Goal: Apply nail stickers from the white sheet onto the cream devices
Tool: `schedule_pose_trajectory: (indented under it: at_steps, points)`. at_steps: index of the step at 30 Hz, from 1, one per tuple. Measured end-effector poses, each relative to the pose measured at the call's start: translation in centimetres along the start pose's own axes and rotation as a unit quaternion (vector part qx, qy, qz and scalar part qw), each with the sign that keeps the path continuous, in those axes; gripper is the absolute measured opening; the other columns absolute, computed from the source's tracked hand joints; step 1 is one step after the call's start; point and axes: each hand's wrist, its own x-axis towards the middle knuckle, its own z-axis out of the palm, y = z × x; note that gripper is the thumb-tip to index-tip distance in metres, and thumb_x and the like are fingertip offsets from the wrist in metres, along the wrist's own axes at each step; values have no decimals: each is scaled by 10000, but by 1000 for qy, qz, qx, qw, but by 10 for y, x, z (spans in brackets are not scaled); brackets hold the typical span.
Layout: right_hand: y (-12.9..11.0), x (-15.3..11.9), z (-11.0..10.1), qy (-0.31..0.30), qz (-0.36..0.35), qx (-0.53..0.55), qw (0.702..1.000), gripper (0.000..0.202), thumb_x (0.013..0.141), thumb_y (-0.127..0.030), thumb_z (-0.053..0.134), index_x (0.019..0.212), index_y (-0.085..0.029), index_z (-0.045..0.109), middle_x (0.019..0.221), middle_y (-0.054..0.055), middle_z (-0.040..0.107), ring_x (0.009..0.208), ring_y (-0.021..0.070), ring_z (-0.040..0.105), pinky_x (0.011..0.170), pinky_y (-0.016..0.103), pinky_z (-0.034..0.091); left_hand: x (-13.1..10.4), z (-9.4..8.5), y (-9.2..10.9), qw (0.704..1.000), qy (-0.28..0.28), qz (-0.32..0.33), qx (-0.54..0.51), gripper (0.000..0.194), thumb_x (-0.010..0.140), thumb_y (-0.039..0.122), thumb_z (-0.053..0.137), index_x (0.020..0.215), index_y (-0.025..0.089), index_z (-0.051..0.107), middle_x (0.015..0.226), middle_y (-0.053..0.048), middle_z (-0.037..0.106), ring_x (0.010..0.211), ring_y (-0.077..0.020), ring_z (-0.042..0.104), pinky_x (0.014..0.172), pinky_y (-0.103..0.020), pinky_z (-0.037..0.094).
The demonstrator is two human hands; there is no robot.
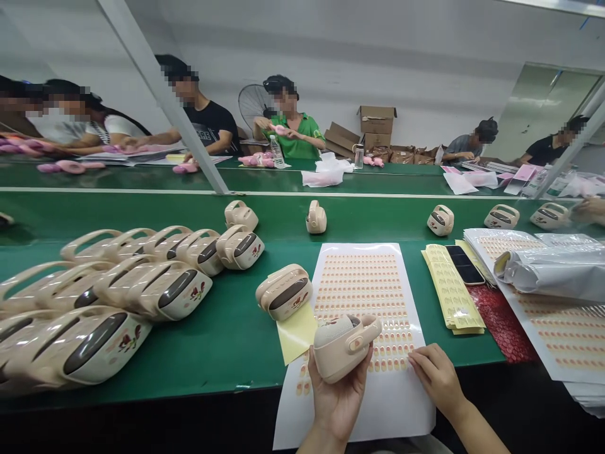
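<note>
My left hand (338, 394) holds a cream speaker-like device (338, 359) with a carry handle, tilted above a white sheet (401, 403) of small orange stickers. A small oval mark shows at the handle's end. At the sheet's right edge, my right hand (437, 378) has its thumb and index finger pressed together over the stickers; whether a sticker is between them is too small to tell. Just behind the held device, another cream device (285, 291) stands partly on a yellow paper (297, 331).
Several cream devices (172, 290) stand in rows at the left. More sit along the green belt (378, 217). At the right lie yellow sticker strips (454, 287), a phone (464, 265), red bubble wrap (503, 321) and further sheets (558, 328). Across the belt, several people work.
</note>
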Motion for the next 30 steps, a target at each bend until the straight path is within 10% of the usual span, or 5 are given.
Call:
schedule_pose_trajectory:
  at_steps: [9,30]
  points:
    - [-77,60,-5,-3,-178,69,982,157,830,-63,463,829,-115,611,902,126,689,843,192,614,691,308,571,-4,-1,-4,997,74,5,-5,424,870,390,414,1189,151,558,1210,-119,606,1144,-210,526,1011,-319,349]
    - [-76,64,0,-20,-197,44,979,233,849,-1,404,877,4,635,947,215,677,1022,244,598,873,307,539,6,11,-7,995,81,49,-12,396,862,373,459,1143,135,602,1123,-148,654,1037,-216,603,930,-289,429]
